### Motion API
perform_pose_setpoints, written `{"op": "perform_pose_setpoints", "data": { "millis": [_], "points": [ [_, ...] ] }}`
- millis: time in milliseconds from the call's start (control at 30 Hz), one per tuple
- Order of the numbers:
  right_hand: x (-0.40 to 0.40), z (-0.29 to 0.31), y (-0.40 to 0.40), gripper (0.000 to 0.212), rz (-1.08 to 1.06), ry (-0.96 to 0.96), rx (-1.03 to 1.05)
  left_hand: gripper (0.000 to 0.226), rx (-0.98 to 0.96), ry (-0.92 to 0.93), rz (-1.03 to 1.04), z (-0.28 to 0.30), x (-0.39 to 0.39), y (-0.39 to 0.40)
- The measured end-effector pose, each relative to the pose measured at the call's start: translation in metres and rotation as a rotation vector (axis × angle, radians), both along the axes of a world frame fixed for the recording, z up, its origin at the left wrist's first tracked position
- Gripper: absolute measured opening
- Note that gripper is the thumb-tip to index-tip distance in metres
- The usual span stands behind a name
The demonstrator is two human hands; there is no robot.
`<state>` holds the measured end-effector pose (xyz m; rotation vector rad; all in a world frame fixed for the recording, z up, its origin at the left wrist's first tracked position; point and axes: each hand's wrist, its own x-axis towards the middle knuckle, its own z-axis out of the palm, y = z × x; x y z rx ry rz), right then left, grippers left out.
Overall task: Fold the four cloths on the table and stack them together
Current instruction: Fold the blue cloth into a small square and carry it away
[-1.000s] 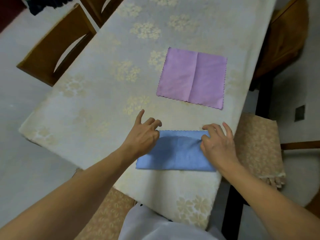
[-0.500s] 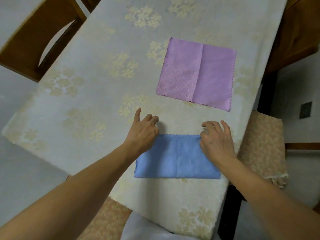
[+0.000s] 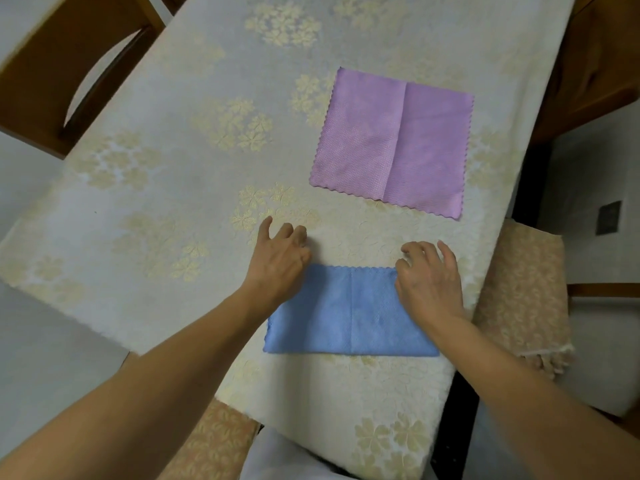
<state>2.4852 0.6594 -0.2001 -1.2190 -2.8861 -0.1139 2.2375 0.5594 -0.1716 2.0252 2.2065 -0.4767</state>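
Blue textured microfibre cloth, already folded to a long rectangle, pinned at both far corners. Left hand lying over the far-left corner, fingers loosely curled past the scalloped edge onto the tablecloth; can't tell if anything is actually pinched under there. Right hand sitting on the far-right corner, fingers bent and spread, tips just beyond the edge; same story, looks more like pressing than gripping, but honestly can't tell.

Sits near the front edge of the long table with the cream floral tablecloth. Crease visible down the middle of the blue cloth, so probably ready for a second fold, one short end over the other.

Handling guess: super light, floppy, zero stiffness, slightly grabby against the tablecloth rather than slippery. Best taken by pinching two corners of one short end, lifted low and laid across, then smoothed flat. Grabbing mid-edge would probably just bunch it.

Further back from the blue cloth and a little to the right: square lilac microfibre cloth with zigzag edges, lying flat and unfolded, well apart from it. Only two cloths in view, so plenty left to do. Cushioned chair seat with fringe just right of the blue cloth, beyond the table's edge; wooden chair back far off to the left.
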Motion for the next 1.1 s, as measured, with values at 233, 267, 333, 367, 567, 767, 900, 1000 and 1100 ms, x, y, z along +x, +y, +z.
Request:
{"op": "perform_pose_setpoints", "data": {
  "millis": [233,267,333,367,567,767,900,1000,1100],
  "points": [
    [0.005,0.004,-0.039,0.052,-0.015,0.122,-0.131,0.056,0.291,-0.227,0.148,-0.015,0.034,-0.043],
    [0.006,0.004,-0.046,0.06,0.008,0.111,-0.179,0.059,0.305,-0.269,0.121,-0.02,0.044,-0.05],
    [0.007,0.0,-0.055,0.069,0.038,0.068,-0.243,0.064,0.302,-0.324,0.069,-0.032,0.061,-0.06],
    [0.008,-0.003,-0.058,0.072,0.044,0.044,-0.255,0.065,0.287,-0.333,0.055,-0.038,0.067,-0.063],
    [0.018,-0.03,-0.061,0.08,-0.002,0.006,-0.31,0.072,0.184,-0.357,0.082,-0.064,0.07,-0.073],
    [0.023,-0.037,-0.06,0.084,-0.003,0.016,-0.303,0.078,0.159,-0.351,0.103,-0.064,0.067,-0.075],
    [0.036,-0.038,-0.06,0.086,-0.029,0.043,-0.321,0.081,0.17,-0.326,0.198,-0.061,0.054,-0.088],
    [0.035,-0.04,-0.059,0.086,-0.028,0.049,-0.313,0.081,0.177,-0.332,0.206,-0.063,0.049,-0.088],
    [0.036,-0.038,-0.058,0.086,-0.023,0.046,-0.325,0.082,0.172,-0.332,0.207,-0.062,0.049,-0.087]
  ]
}}
